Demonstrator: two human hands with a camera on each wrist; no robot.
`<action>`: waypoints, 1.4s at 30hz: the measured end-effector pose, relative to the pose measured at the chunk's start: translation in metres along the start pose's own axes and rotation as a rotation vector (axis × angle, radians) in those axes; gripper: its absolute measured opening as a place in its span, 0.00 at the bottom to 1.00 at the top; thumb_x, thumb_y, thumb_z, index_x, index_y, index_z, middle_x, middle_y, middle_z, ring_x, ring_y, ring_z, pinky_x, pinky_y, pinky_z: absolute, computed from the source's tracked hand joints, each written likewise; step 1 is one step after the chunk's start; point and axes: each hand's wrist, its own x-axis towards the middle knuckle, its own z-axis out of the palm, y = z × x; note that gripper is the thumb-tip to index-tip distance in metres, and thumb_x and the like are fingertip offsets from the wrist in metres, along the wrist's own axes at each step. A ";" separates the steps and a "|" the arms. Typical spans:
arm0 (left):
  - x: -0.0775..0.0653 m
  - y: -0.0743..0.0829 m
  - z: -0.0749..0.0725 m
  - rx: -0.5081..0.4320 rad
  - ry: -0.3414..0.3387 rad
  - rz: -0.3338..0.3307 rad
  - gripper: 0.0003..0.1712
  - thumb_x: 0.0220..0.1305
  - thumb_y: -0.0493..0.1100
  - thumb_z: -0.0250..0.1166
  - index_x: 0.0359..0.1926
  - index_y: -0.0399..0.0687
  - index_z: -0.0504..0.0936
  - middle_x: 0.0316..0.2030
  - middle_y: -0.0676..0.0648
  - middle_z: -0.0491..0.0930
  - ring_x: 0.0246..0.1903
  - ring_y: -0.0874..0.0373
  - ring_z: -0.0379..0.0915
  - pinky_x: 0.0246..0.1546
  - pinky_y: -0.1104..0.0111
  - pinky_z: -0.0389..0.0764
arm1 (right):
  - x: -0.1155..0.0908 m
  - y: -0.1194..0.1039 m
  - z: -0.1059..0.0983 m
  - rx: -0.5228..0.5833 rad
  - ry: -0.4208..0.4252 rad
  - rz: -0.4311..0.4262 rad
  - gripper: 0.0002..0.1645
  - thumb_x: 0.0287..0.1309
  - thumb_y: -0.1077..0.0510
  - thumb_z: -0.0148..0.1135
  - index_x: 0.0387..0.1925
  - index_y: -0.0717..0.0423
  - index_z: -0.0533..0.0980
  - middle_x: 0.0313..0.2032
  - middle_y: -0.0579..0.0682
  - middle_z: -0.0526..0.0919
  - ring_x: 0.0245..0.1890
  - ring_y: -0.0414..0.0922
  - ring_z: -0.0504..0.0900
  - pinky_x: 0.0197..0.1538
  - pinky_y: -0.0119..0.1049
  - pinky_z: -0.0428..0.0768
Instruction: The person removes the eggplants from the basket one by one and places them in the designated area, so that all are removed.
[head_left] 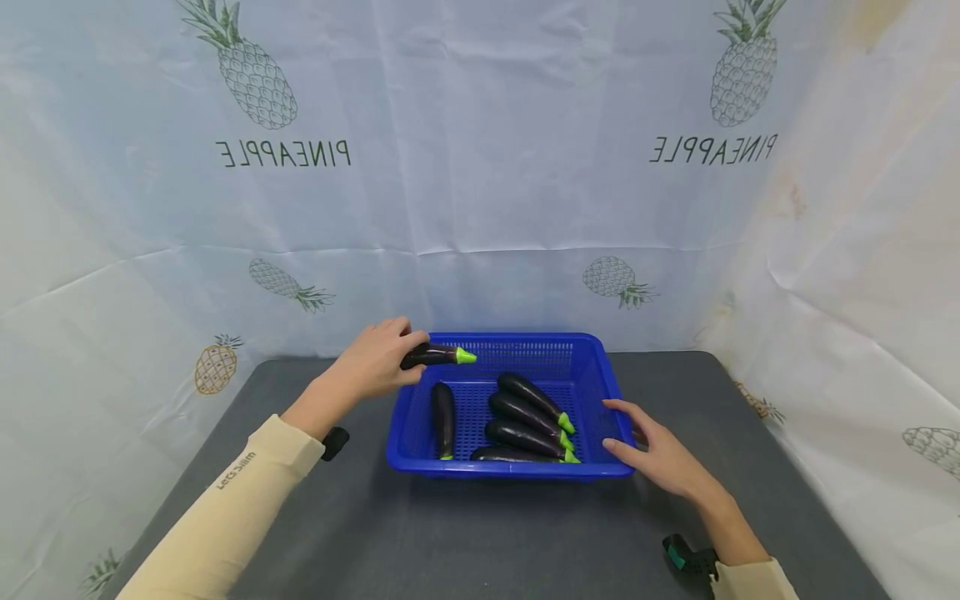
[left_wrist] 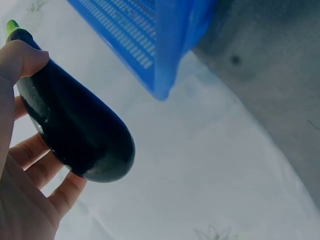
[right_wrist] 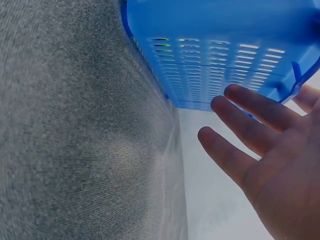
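My left hand grips a dark purple eggplant over the back left corner of a blue plastic basket. The eggplant's green stem end points right. In the left wrist view, the thumb crosses the held eggplant near its stem and the fingers support it from the other side. My right hand rests at the basket's right rim, thumb and index fingertips over the edge. In the right wrist view, the other fingers extend loosely beside the slotted outer wall. Inside the basket, several eggplants lie side by side at right, and another eggplant lies at left.
The basket stands on a dark grey table, near its back edge. Behind and beside the table hangs a pale cloth printed with pineapples.
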 end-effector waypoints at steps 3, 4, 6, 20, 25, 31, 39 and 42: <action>-0.005 -0.007 0.000 -0.010 0.004 -0.018 0.24 0.65 0.50 0.69 0.59 0.47 0.81 0.38 0.46 0.71 0.30 0.53 0.65 0.32 0.59 0.69 | 0.000 0.000 0.000 0.001 0.003 -0.001 0.38 0.71 0.47 0.60 0.76 0.51 0.60 0.72 0.68 0.62 0.65 0.71 0.69 0.60 0.66 0.73; -0.007 -0.010 -0.001 -0.012 0.008 -0.021 0.23 0.65 0.49 0.69 0.58 0.47 0.81 0.37 0.46 0.71 0.30 0.53 0.65 0.31 0.59 0.69 | 0.000 0.000 0.001 0.002 0.005 -0.001 0.38 0.71 0.47 0.60 0.76 0.51 0.60 0.72 0.68 0.61 0.65 0.71 0.69 0.59 0.66 0.73; -0.012 -0.015 0.000 -0.010 0.014 -0.026 0.23 0.64 0.49 0.70 0.57 0.47 0.81 0.37 0.46 0.71 0.30 0.53 0.65 0.31 0.59 0.69 | 0.001 0.000 0.001 0.003 0.005 -0.002 0.38 0.71 0.47 0.60 0.76 0.51 0.60 0.73 0.68 0.61 0.66 0.72 0.69 0.60 0.66 0.72; -0.038 -0.047 0.012 0.007 0.012 -0.101 0.22 0.63 0.45 0.70 0.56 0.45 0.81 0.36 0.45 0.71 0.30 0.52 0.66 0.31 0.57 0.70 | 0.001 0.001 0.001 0.012 0.006 -0.012 0.37 0.72 0.47 0.60 0.76 0.50 0.60 0.72 0.68 0.62 0.65 0.70 0.70 0.59 0.64 0.75; -0.045 -0.058 0.019 -0.006 -0.008 -0.147 0.22 0.63 0.46 0.71 0.56 0.45 0.80 0.36 0.45 0.70 0.30 0.51 0.65 0.31 0.56 0.69 | 0.002 0.001 0.001 0.018 0.003 -0.014 0.37 0.72 0.48 0.60 0.76 0.50 0.60 0.72 0.67 0.62 0.65 0.70 0.70 0.59 0.63 0.75; -0.057 -0.070 0.028 -0.013 -0.029 -0.186 0.21 0.63 0.46 0.70 0.55 0.44 0.80 0.36 0.44 0.70 0.30 0.51 0.65 0.31 0.56 0.70 | 0.001 0.000 0.001 0.015 0.002 -0.021 0.37 0.72 0.48 0.60 0.75 0.51 0.60 0.72 0.67 0.62 0.66 0.69 0.69 0.61 0.65 0.72; -0.068 -0.083 0.045 -0.023 -0.113 -0.266 0.24 0.65 0.48 0.69 0.58 0.42 0.78 0.39 0.41 0.71 0.32 0.48 0.67 0.33 0.52 0.72 | -0.001 -0.001 0.002 0.020 0.007 -0.021 0.37 0.72 0.48 0.60 0.75 0.52 0.60 0.72 0.67 0.63 0.66 0.69 0.70 0.60 0.64 0.73; -0.071 -0.087 0.051 -0.030 -0.155 -0.301 0.26 0.65 0.48 0.69 0.59 0.41 0.78 0.41 0.39 0.72 0.35 0.46 0.69 0.33 0.51 0.73 | 0.000 -0.001 0.002 0.021 0.008 -0.023 0.37 0.72 0.48 0.60 0.75 0.52 0.60 0.72 0.67 0.63 0.66 0.69 0.70 0.60 0.64 0.73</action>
